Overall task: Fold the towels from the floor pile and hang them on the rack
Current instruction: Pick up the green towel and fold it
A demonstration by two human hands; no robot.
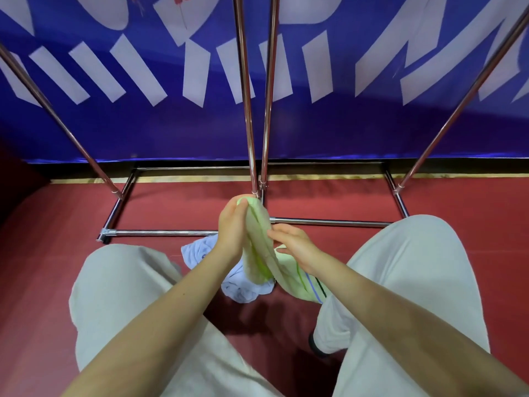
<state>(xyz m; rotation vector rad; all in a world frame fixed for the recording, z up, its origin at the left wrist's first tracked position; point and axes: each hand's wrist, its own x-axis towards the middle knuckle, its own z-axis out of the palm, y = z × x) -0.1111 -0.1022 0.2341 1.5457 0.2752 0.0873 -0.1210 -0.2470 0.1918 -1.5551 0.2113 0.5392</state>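
A light green towel (pixel 262 247) with striped ends hangs folded lengthwise between my hands, above the floor. My left hand (pixel 233 224) grips its upper end, fingers closed around the fold. My right hand (pixel 293 245) presses against the towel's right side lower down, fingers around its edge. Under the green towel, a pale blue towel (pixel 200 250) lies crumpled on the red floor between my knees. The chrome rack (pixel 252 110) stands just beyond, its poles rising up and its base bars (pixel 160 232) resting on the floor.
A blue banner with white lettering (pixel 171 124) covers the wall behind the rack. My legs in light grey trousers (pixel 120 296) flank the towels. Red floor (pixel 57 224) spreads to the left and right of the rack base.
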